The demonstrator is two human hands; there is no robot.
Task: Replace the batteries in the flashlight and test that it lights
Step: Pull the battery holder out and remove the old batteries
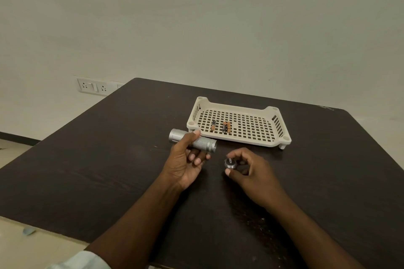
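Note:
My left hand [188, 159] grips a silver flashlight [204, 143] around its knurled middle, holding it level just above the dark table [109, 159]. The wide head points left and the open rear end points right. My right hand [251, 170] pinches the unscrewed silver tail cap [230, 163] between thumb and fingers, spring side up, a short way right of the open end. Three small batteries [224, 126] lie in a cream perforated tray [271, 135] just behind the flashlight.
The tray stands at the far middle of the table, close to the flashlight's body. A wall with a socket plate [94, 87] rises behind the table's far left corner. The floor shows past the left edge.

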